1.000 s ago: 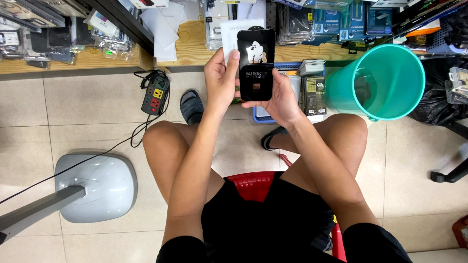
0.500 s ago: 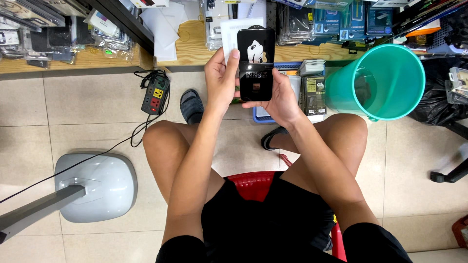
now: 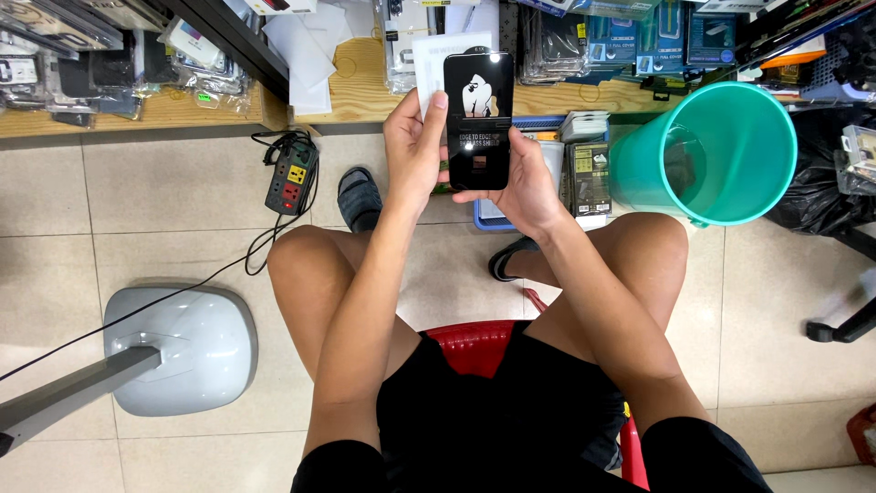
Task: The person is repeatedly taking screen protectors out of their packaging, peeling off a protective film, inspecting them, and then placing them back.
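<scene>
Compared with half a second earlier, nothing has visibly shifted. The left hand (image 3: pixel 415 146) and right hand (image 3: pixel 516 178) hold a flat black packet (image 3: pixel 478 119) upright between them, fingers curled round its edges, above the knees. Behind it, a white card (image 3: pixel 436 50). The person sits on a red stool (image 3: pixel 474 347) over a beige tiled floor (image 3: pixel 155 219). Far right, a teal bucket (image 3: pixel 730 196); far left, a power strip (image 3: pixel 292 183); near left, a grey stand base (image 3: pixel 182 347); at the far side, a wooden shelf (image 3: pixel 356 91).
</scene>
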